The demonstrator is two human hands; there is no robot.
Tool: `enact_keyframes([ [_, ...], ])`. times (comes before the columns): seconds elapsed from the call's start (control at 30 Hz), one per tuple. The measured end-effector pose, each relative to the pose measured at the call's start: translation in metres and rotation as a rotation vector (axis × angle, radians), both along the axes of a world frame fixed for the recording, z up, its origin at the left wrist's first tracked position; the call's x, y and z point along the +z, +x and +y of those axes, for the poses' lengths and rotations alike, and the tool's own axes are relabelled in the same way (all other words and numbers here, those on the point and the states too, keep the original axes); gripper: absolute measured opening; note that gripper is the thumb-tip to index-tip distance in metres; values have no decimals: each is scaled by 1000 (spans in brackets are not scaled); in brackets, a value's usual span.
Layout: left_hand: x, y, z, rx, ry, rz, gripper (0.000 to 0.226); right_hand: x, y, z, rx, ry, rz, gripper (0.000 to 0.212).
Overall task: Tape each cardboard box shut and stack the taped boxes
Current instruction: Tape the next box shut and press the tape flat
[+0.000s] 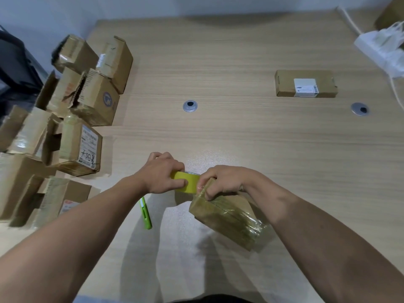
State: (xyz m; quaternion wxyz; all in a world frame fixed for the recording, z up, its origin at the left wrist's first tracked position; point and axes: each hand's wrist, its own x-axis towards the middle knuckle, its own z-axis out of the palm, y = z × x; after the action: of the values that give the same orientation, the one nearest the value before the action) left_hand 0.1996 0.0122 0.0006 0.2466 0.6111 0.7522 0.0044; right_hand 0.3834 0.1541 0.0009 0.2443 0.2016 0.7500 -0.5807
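Presently the task's box (227, 217) sits at the near middle of the table (218, 62), just right of centre and close to the person's body. Its long axis runs diagonally, from the far-left end under the right hand (223, 181) down to the near-right end. Glossy clear tape covers its upper face along that axis. Whether its underside rests fully on the tabletop cannot be told. The right hand grips the box's far-left end, fingers curled over the edge. The left hand (162, 173) grips a yellow tape roll (185, 181), fingers curled round it, and the roll is just beside that same end of the box. A green utility knife (146, 214) lies flat on the table below the left wrist, apart from the box. The table's left edge is crowded with a heap of cardboard boxes (72, 127), several with torn or open flaps. The centre and far middle are open wood surface, broken only by two round cable grommets (190, 106). A flat labelled box (306, 83) lies well apart at the far right, near a white power strip (380, 47) at the right edge.
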Motion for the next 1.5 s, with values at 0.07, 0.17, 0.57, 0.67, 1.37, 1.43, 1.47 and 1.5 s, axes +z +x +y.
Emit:
enact_keyframes([
  [0.07,0,3,4,-5,0,32,59,2,-2,-2,-11,-10,29,26],
  [0.17,4,4,14,-39,-11,94,59,2,-2,-6,-54,-25,61,25],
  [0.57,15,9,31,-93,-324,135,46,1,3,-12,-93,-81,144,57],
  [0.67,12,11,30,-110,-301,121,22,-1,5,-12,-84,-28,162,55],
  [1.37,-14,48,0,204,-325,326,26,-16,28,-59,67,769,-107,116],
  [1.43,-15,46,2,195,-341,350,27,-21,30,-79,70,811,-182,130],
  [1.47,-15,44,2,194,-349,359,28,-26,30,-86,55,840,-198,131],
  [1.5,-15,43,2,196,-357,361,29,-29,29,-90,29,858,-194,129],
])
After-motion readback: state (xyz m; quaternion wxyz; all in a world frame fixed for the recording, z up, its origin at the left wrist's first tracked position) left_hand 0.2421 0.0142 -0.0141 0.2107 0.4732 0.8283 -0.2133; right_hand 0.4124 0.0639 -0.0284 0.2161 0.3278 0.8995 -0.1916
